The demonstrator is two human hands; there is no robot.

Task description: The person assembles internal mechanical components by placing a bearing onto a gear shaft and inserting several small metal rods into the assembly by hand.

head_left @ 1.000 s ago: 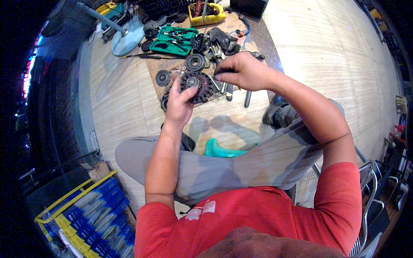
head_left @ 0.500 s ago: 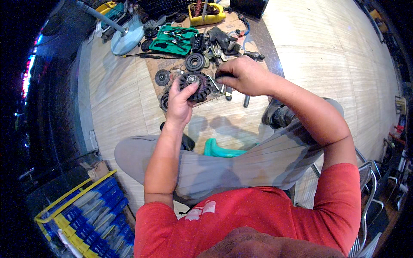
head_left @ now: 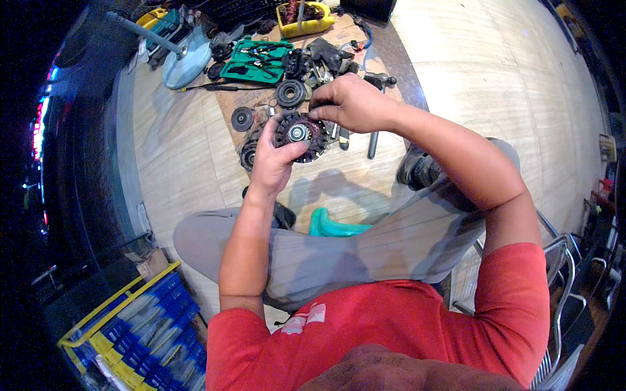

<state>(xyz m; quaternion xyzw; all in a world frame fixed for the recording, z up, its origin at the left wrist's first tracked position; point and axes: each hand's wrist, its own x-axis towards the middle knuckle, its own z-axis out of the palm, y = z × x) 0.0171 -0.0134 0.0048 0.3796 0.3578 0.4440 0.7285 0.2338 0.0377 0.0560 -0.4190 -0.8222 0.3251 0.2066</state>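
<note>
My left hand grips a black toothed wheel with a shiny bearing at its centre, thumb across the near face and fingers round the left edge. The fingers of my right hand are pinched together at the wheel's upper right rim; whatever may be between the fingertips is hidden. Just beyond the wheel lies a thick black ring-shaped part. A smaller black disc rests to its left, and another dark round part is beside my left hand.
Cardboard on the floor bears an open green tool case, a yellow container of dark reddish pieces and a hammer. A pale round stand base is far left. A green stool shows between my legs; blue bins stand lower left.
The toothed wheel in my left hand has tipped to show its face more fully. My right hand has moved left, bringing its fingertips to the wheel's rim.
</note>
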